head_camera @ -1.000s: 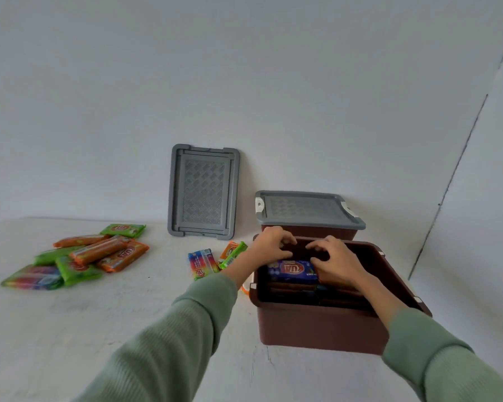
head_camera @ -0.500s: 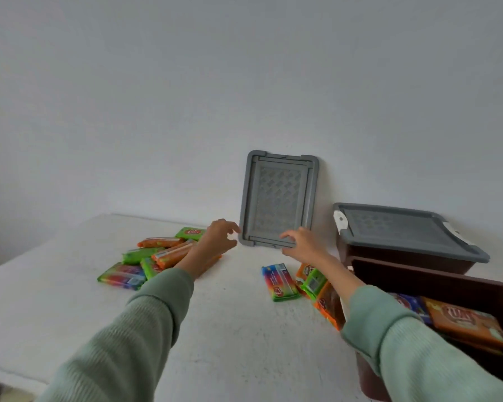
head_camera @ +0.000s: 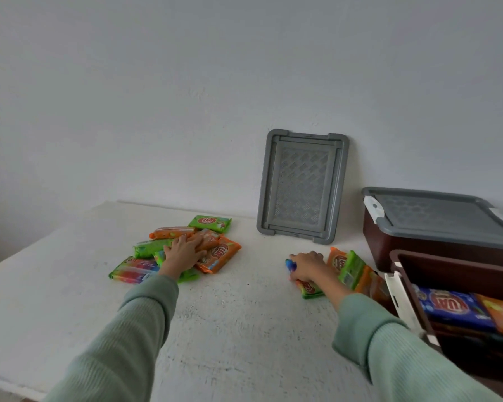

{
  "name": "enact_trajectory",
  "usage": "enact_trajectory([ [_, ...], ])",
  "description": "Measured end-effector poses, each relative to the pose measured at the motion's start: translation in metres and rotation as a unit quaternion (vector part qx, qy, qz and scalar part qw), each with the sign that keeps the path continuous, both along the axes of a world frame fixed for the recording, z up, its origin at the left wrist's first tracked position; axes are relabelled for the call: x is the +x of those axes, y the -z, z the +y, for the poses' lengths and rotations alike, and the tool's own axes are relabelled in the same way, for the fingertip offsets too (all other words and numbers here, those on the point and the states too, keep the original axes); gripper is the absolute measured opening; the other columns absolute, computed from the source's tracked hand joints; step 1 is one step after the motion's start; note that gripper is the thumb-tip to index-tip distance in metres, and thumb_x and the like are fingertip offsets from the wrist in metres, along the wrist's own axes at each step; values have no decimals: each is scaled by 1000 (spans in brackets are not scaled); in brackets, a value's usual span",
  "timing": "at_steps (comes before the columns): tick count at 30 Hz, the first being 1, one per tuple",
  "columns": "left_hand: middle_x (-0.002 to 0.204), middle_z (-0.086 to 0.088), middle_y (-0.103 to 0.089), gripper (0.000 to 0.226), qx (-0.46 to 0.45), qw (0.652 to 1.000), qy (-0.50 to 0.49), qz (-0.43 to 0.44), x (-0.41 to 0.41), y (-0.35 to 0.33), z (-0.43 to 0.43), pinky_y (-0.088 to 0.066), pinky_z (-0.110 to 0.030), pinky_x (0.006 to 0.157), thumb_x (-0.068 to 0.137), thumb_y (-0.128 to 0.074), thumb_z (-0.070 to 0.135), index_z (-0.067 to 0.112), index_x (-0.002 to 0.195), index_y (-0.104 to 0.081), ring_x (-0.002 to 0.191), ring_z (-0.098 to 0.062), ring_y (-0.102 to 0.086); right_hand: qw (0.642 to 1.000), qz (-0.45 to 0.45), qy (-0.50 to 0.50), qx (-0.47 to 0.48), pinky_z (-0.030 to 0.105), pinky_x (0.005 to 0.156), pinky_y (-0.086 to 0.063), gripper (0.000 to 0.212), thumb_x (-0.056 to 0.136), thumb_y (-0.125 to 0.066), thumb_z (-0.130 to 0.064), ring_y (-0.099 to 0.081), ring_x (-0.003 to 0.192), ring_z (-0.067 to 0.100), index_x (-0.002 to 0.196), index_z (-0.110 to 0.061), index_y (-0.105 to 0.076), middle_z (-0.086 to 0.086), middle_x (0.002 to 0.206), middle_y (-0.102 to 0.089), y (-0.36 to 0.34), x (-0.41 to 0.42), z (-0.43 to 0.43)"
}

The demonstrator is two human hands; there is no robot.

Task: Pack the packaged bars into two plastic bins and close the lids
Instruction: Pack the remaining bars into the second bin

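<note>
A pile of packaged bars (head_camera: 212,253), green, orange and rainbow wrappers, lies on the white table at the left. My left hand (head_camera: 183,252) rests flat on top of that pile, fingers spread. My right hand (head_camera: 307,266) is curled over a rainbow-wrapped bar (head_camera: 310,287) at the centre right; beside it lie more bars (head_camera: 352,268). An open brown bin (head_camera: 459,271) at the right holds a blue bar (head_camera: 453,309) and an orange one. Behind it stands a second brown bin (head_camera: 389,245) with its grey lid (head_camera: 442,216) shut.
A loose grey lid (head_camera: 302,185) leans upright against the white wall behind the table. The table's left and front edges are in view. Bare table surface (head_camera: 244,314) lies between my two forearms.
My hands left the open bin and swung left. The left hand has come down on the bar pile; the right has dropped onto the rainbow bar near the bin.
</note>
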State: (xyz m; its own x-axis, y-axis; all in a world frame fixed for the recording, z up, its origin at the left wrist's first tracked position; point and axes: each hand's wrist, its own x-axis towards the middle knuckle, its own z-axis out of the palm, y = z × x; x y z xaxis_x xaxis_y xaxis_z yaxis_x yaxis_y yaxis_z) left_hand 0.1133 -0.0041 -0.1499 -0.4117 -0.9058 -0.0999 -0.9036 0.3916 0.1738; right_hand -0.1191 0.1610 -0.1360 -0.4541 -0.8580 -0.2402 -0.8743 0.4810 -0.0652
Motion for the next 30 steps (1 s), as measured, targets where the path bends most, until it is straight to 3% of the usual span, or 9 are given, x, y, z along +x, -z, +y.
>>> enact_trajectory([
  [3, 141, -14, -43, 59, -47, 999, 16, 1, -2, -6, -3, -30, -44, 109, 90, -51, 46, 27, 143, -33, 131, -32, -38, 1000, -10, 11, -12, 36, 99, -34, 47, 86, -58, -24, -47, 119, 28, 131, -11, -48, 13, 127, -55, -1, 4, -4],
  [6, 119, -9, -62, 64, -56, 998, 25, 29, -6, -20, -3, -44, -29, 88, 81, -65, 44, 23, 138, -45, 106, -23, -57, 997, -57, 22, -38, 35, 99, -34, 50, 83, -62, -22, -47, 119, 27, 132, -13, -51, 11, 128, -54, -9, 3, -5],
  [9, 98, -8, -69, 59, -54, 994, 37, 89, -16, -38, 9, -41, -21, 62, 80, -66, 44, 22, 133, -51, 67, -14, -53, 992, -95, 18, -81, 34, 98, -39, 47, 82, -63, -18, -51, 117, 26, 128, -12, -55, 10, 128, -57, -30, -1, -6],
  [11, 80, -4, -64, 58, -55, 988, 69, 124, -29, -57, 21, -34, -13, 50, 82, -65, 43, 20, 133, -51, 52, -7, -43, 986, -114, 13, -122, 30, 90, -43, 45, 81, -65, -15, -56, 113, 25, 125, -11, -58, 10, 125, -61, -52, -6, -4],
  [14, 89, -7, -65, 56, -59, 980, 126, 141, -54, -95, 41, -30, -10, 45, 83, -65, 40, 20, 133, -51, 58, -8, -45, 976, -136, 1, -172, 31, 92, -45, 51, 79, -68, -13, -56, 114, 23, 129, -13, -57, 7, 130, -58, -90, -19, 6],
  [20, 109, -10, -67, 57, -70, 957, 233, 160, -118, -151, 90, -40, -18, 66, 81, -67, 40, 22, 132, -51, 90, -19, -59, 967, -141, 12, -212, 25, 77, -42, 62, 74, -74, -12, -56, 111, 25, 132, -22, -53, 8, 136, -50, -150, -72, 65],
  [25, 104, -9, -69, 57, -56, 934, 322, 145, -172, -161, 139, -43, -17, 65, 80, -68, 39, 27, 132, -50, 81, -19, -61, 975, -96, 37, -196, 25, 75, -40, 66, 71, -76, -12, -54, 104, 23, 132, -25, -53, 10, 134, -50, -171, -122, 139],
  [30, 104, -9, -66, 57, -36, 911, 397, 106, -228, -151, 196, -38, -17, 66, 79, -68, 40, 29, 132, -51, 83, -16, -54, 993, -47, 31, -107, 31, 90, -43, 76, 70, -78, -13, -49, 121, 26, 137, -27, -45, 7, 140, -45, -162, -164, 204],
])
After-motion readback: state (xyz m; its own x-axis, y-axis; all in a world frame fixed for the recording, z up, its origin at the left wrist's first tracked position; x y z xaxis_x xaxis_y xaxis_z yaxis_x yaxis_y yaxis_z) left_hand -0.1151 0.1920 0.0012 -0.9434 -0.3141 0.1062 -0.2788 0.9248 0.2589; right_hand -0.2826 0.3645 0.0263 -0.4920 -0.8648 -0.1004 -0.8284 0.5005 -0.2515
